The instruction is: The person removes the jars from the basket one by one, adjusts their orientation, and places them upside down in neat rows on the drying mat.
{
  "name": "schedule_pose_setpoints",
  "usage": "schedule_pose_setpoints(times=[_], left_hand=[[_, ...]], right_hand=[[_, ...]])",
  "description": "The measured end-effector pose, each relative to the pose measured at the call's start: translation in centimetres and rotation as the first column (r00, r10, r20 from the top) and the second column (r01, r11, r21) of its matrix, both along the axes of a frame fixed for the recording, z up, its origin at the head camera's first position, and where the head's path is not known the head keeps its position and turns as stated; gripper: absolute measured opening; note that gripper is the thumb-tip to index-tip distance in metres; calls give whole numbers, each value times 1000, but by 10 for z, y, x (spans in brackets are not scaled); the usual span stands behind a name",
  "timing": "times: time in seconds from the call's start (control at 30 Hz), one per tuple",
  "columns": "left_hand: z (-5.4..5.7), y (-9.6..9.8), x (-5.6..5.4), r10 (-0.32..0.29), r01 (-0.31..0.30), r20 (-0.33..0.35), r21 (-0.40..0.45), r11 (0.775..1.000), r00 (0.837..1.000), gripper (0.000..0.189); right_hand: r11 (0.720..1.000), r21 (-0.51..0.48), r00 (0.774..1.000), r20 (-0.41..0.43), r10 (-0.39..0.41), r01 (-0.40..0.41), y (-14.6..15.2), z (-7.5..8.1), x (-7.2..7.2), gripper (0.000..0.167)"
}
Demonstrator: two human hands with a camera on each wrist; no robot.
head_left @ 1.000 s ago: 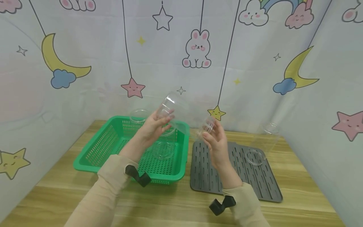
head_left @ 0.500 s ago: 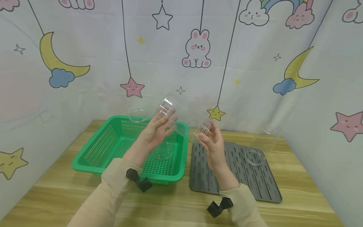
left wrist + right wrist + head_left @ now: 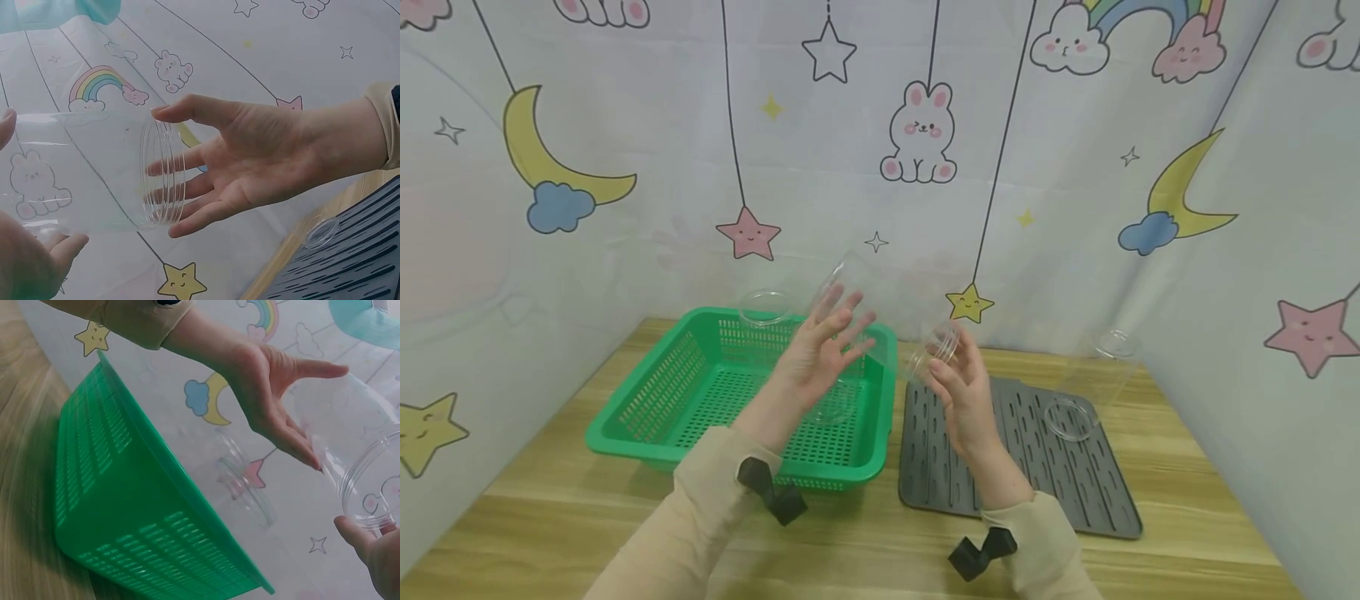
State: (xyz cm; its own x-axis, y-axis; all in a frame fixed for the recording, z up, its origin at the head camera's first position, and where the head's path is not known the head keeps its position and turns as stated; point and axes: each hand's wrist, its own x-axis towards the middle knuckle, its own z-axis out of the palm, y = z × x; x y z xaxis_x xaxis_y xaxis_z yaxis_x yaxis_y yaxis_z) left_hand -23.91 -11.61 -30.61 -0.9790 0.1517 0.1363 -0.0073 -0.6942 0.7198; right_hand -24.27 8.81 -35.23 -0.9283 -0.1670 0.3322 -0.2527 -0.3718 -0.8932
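A large clear plastic jar [image 3: 880, 333] is held up at a slant between my hands, its threaded mouth [image 3: 164, 175] toward the right. My left hand [image 3: 816, 358] holds the closed end, thumb on one side and spread, fairly straight fingers on the other, as the right wrist view shows [image 3: 269, 387]. At the mouth, my right hand [image 3: 962, 392] grips the threads between thumb and fingers; in the left wrist view its fingers [image 3: 187, 187] show around the rim. Another clear jar [image 3: 1090, 383] stands on the grey slotted mat [image 3: 951, 467].
A green slotted basket [image 3: 640, 446] sits left on the wooden table [image 3: 865, 542]. Inside it are clear round-rimmed containers [image 3: 831, 408], one rim [image 3: 765, 307] rising to the basket's back edge. A printed cloth wall [image 3: 820, 167] encloses the back and sides.
My left hand's fingers have straightened and spread on the jar, and the hand has moved slightly right and down. My right hand keeps its grip on the mouth, shifted slightly left.
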Motion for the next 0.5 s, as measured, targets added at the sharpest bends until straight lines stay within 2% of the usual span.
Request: schedule_pose_setpoints(times=[0.2, 0.37, 0.5], left_hand=[[2, 8, 2, -1, 1, -10, 0, 1000, 1000, 117], [5, 15, 4, 13, -13, -31, -22, 1000, 999, 119], [8, 21, 6, 32, -33, -32, -46, 998, 999, 103]], right_hand=[[1000, -8, 1000, -5, 14, -14, 8, 0, 1, 73], [999, 0, 999, -30, 44, -44, 17, -1, -1, 82], [998, 8, 997, -43, 69, -69, 25, -2, -2, 85]])
